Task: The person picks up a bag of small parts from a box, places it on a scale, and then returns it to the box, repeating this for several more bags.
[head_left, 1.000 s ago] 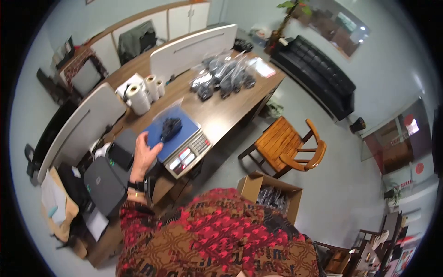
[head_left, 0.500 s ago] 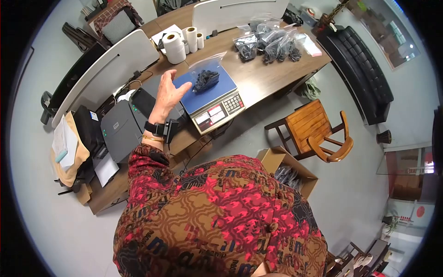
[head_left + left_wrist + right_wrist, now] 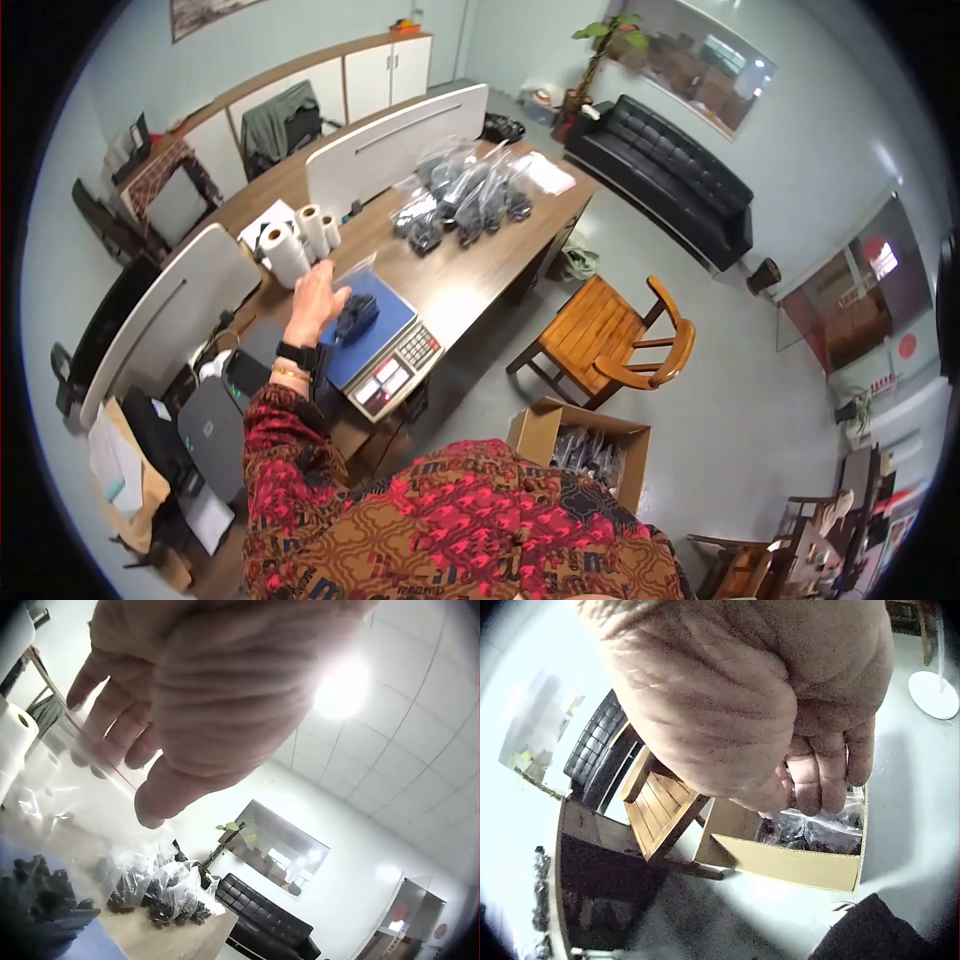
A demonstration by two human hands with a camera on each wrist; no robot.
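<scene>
A clear zip bag (image 3: 356, 312) with small black parts in it lies on the blue platform of a weighing scale (image 3: 398, 350) at the desk's near end. My left hand (image 3: 315, 297) reaches over the scale. In the left wrist view its curled fingers (image 3: 112, 742) hold the bag's (image 3: 67, 791) top edge by the red zip strip. My right hand (image 3: 810, 799) hangs low over a cardboard box (image 3: 780, 864) of bagged black parts (image 3: 821, 829). Its fingers are curled against the thumb, and whether they hold anything is hidden. The right hand is out of the head view.
Several filled bags (image 3: 455, 195) are piled at the desk's far end. White paper rolls (image 3: 290, 245) stand behind the scale, with white dividers (image 3: 395, 145) beyond. A grey printer (image 3: 212, 430) sits left of me. A wooden chair (image 3: 610, 335) and the cardboard box (image 3: 580, 440) stand on the floor to my right.
My left hand has moved from beside the scale's near corner to the top of the bag on the platform. The head view has swung about.
</scene>
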